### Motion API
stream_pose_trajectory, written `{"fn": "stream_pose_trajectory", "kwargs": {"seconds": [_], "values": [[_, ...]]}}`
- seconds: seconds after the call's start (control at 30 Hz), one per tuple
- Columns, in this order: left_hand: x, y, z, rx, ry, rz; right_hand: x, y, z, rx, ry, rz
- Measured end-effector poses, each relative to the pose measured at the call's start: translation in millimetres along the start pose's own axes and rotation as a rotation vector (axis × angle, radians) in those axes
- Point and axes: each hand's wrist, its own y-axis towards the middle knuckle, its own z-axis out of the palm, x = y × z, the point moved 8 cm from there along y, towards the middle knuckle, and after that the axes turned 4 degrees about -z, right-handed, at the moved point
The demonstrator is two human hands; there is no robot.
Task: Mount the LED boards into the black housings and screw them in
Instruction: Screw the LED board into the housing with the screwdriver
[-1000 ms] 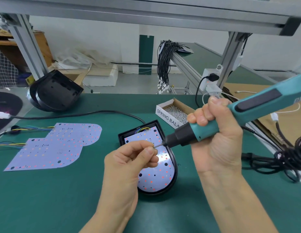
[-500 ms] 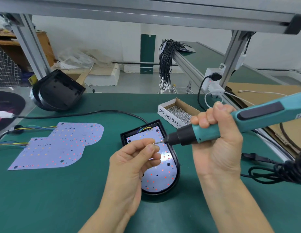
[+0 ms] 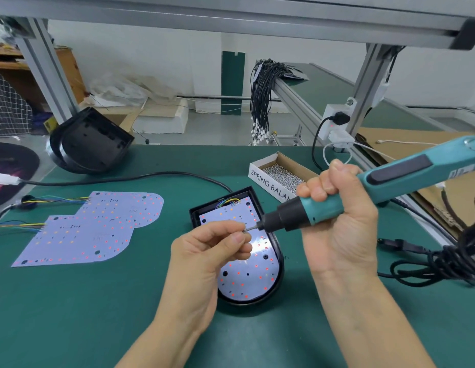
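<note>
white led board (image 3: 247, 277) seated in black plastic housing (image 3: 280, 272), unscrewed; left hand (image 3: 204, 257) pinches screw onto teal electric screwdriver (image 3: 363, 192) gripped by right hand (image 3: 339, 221); two boards (image 3: 93, 229) wait.

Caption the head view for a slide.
Left hand loads a screw onto the electric screwdriver above the boarded housing.

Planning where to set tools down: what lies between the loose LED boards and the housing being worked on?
In the head view, only bare green mat separates the loose boards from the housing; a black cable runs behind that gap.
</note>
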Motion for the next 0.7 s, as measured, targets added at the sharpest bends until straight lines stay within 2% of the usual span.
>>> {"fn": "stream_pose_trajectory", "kwargs": {"seconds": [0.1,0.17,0.23,0.47,0.7], "values": [[-9,2,-3,-0.056,0.144,0.131,-8,0,-11,-0.116,0.027,0.039],[-10,4,-6,-0.086,0.164,0.155,-13,-3,-14,-0.14,0.033,0.049],[-9,6,-10,-0.091,0.153,0.143,-16,-4,-11,-0.119,0.023,0.051],[-11,6,-1,0.052,0.157,0.106,-15,0,-10,-0.103,0.039,0.067],[-8,6,-2,0.027,0.169,0.061,-11,2,-14,-0.111,0.043,0.071]]}}
